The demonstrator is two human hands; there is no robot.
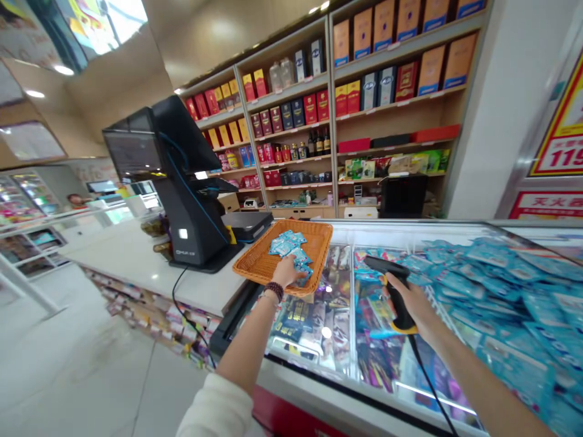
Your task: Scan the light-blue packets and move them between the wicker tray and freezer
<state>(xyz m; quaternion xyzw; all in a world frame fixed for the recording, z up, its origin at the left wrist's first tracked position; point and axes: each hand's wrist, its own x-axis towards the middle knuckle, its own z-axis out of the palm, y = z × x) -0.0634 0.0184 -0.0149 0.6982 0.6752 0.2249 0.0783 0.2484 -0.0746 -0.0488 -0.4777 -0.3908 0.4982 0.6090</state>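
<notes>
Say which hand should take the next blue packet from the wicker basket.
Left, probably: the left hand already rests on the blue packets in the wicker basket, while the right hand is holding a corded barcode scanner.

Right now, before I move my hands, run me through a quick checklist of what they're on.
Right hand closed on the grip of the handheld barcode scanner: ok.
Left hand on the blue packets in the wicker basket: ok.
Scanner cable free of the freezer's glass lid: cannot tell, it crosses the lid and runs out of view.
Basket steady: cannot tell, its edge reaches over the freezer frame.
Terminal screen readable: cannot tell, too dim.
</notes>
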